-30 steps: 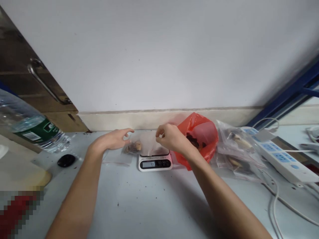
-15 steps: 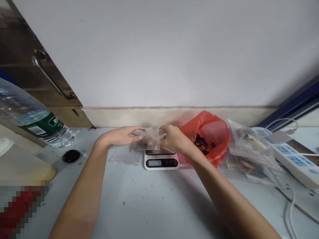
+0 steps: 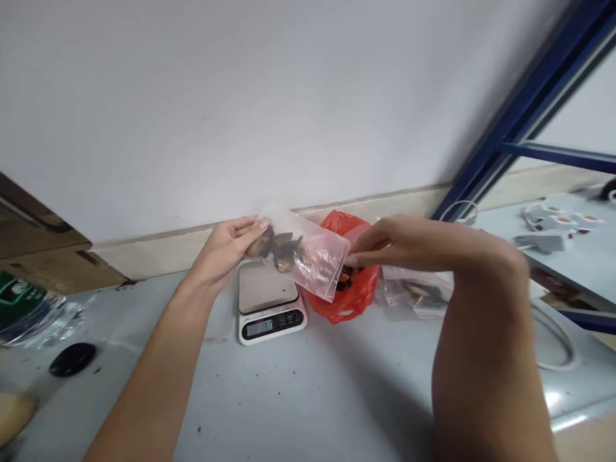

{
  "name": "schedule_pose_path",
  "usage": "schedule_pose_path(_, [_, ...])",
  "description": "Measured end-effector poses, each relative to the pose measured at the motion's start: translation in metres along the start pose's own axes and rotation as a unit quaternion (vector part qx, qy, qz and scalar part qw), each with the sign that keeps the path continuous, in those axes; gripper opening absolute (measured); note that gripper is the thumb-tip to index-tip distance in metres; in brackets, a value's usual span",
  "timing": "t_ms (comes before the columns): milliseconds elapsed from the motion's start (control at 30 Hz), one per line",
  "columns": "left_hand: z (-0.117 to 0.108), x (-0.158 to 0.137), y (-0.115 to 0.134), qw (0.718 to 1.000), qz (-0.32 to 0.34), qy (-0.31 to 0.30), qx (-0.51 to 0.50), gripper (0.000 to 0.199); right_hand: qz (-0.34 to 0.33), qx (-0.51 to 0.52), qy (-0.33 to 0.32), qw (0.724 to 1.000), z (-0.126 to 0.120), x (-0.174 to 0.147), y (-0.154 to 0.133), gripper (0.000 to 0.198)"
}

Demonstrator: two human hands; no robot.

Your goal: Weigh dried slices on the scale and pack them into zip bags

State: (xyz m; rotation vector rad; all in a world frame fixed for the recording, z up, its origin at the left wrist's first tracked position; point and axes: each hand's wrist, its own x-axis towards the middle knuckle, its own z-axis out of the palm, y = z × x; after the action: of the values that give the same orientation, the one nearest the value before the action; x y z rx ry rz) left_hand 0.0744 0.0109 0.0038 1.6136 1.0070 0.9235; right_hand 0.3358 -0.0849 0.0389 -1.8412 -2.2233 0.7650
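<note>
A clear zip bag (image 3: 315, 247) with dark brown dried pieces inside is tilted above the scale, its mouth end toward the right. My left hand (image 3: 233, 240) grips its filled end between thumb and fingers. At the mouth end, the fingers of my right hand (image 3: 380, 242) are pinched together at the bag's edge; their tips are partly hidden. Under the bag stands a white kitchen scale (image 3: 272, 301), its plate bare and its lit digits too blurred to read. Behind the mouth end sits an open red plastic bag (image 3: 344, 308) holding more dark pieces.
Several filled clear bags (image 3: 418, 292) lie right of the red bag, near a white cable (image 3: 561, 340). On the left are a black lid (image 3: 72, 359) and a large water bottle (image 3: 36, 314). A wall rises behind; a blue frame (image 3: 510, 115) stands at right.
The clear bag has been lifted off the scale and turned sideways, mouth to the right. My left hand has closed on its filled end. My view has swung right.
</note>
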Motion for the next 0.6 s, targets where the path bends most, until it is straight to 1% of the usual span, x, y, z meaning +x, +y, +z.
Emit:
schedule_pose_path(67, [0.019, 0.01, 0.016, 0.999, 0.028, -0.012, 0.044, 0.032, 0.039, -0.011, 0.056, 0.998, -0.008, -0.014, 0.015, 0.044])
schedule_pose_path(100, [0.029, 0.015, 0.024, 0.997, 0.043, -0.015, 0.063, 0.026, 0.058, -0.009, 0.08, 0.995, -0.011, -0.019, 0.02, 0.044])
schedule_pose_path(167, [0.046, 0.023, 0.039, 0.99, 0.067, -0.042, 0.115, 0.019, 0.083, 0.013, 0.102, 0.991, -0.014, -0.026, 0.029, 0.038])
schedule_pose_path(233, [0.06, 0.028, 0.052, 0.979, 0.096, -0.077, 0.165, 0.017, 0.094, 0.035, 0.114, 0.988, -0.015, -0.028, 0.034, 0.031])
schedule_pose_path(300, [0.07, 0.032, 0.062, 0.964, 0.136, -0.106, 0.203, 0.017, 0.101, 0.047, 0.127, 0.986, -0.015, -0.027, 0.04, 0.029])
schedule_pose_path(367, [0.075, 0.033, 0.07, 0.952, 0.176, -0.116, 0.223, 0.015, 0.111, 0.06, 0.147, 0.981, -0.014, -0.024, 0.046, 0.033])
schedule_pose_path(433, [0.076, 0.032, 0.078, 0.946, 0.199, -0.108, 0.231, 0.011, 0.116, 0.078, 0.17, 0.975, -0.012, -0.019, 0.051, 0.048])
schedule_pose_path(467, [0.075, 0.031, 0.081, 0.946, 0.205, -0.099, 0.23, 0.01, 0.108, 0.089, 0.179, 0.974, -0.011, -0.016, 0.052, 0.055])
schedule_pose_path(500, [0.072, 0.03, 0.083, 0.948, 0.209, -0.087, 0.224, 0.01, 0.089, 0.1, 0.184, 0.974, -0.011, -0.013, 0.053, 0.057])
schedule_pose_path(533, [0.069, 0.028, 0.085, 0.951, 0.213, -0.074, 0.212, 0.012, 0.061, 0.113, 0.183, 0.975, -0.01, -0.01, 0.053, 0.055])
schedule_pose_path(600, [0.06, 0.025, 0.082, 0.96, 0.225, -0.042, 0.162, 0.016, 0.0, 0.142, 0.173, 0.975, -0.009, -0.003, 0.051, 0.043])
